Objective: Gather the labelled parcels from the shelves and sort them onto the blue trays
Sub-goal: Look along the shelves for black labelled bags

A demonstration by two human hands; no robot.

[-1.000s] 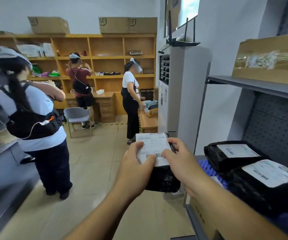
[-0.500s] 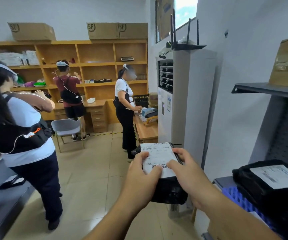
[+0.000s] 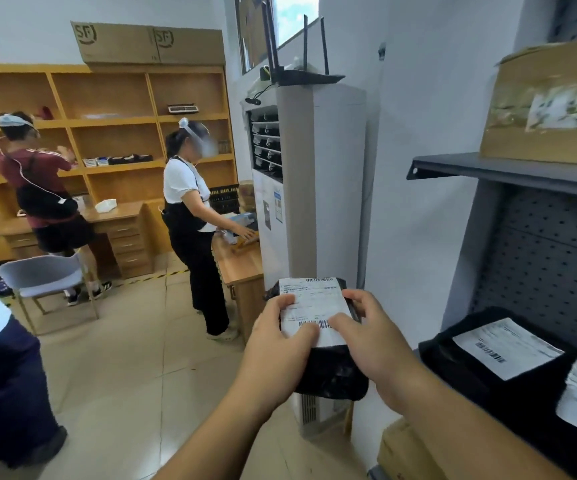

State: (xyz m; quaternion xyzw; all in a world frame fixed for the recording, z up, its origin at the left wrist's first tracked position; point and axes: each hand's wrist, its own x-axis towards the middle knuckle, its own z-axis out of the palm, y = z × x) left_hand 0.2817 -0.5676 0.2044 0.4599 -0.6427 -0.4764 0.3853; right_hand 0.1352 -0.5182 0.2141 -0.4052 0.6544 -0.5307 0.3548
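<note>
You hold a black parcel (image 3: 328,368) out in front of you at the near centre, above the tiled floor (image 3: 113,368) and clear of every shelf; its white label (image 3: 311,306) faces up towards you, barcodes at the far edge and near your thumbs. Your left hand (image 3: 276,355) grips the parcel's left side, thumb pressed flat on the label beside the lower barcode, the other fingers curled underneath and hidden; your right hand (image 3: 373,344) grips the right side, thumb lying across the label's near edge, index finger bent over the parcel's far right corner, the remaining fingers out of sight below. The two thumbs sit close together on the label, nearly touching.

To your right stands a grey metal shelf unit (image 3: 508,171) with a perforated back panel; on its lower level lie two more black parcels with white labels (image 3: 501,348), one beside the other, the nearer one cut off by the frame edge; a cardboard box (image 3: 550,109) sits on the level above. Just beyond your parcel rises a tall white floor-standing air conditioner (image 3: 318,188) with a black router (image 3: 300,74) on top. Further off on the left, a person in a white top and black apron (image 3: 190,216) leans over a wooden desk (image 3: 242,268); another in a maroon shirt (image 3: 37,181) faces the wooden wall shelves (image 3: 107,119); a grey chair (image 3: 44,275) stands near them.
</note>
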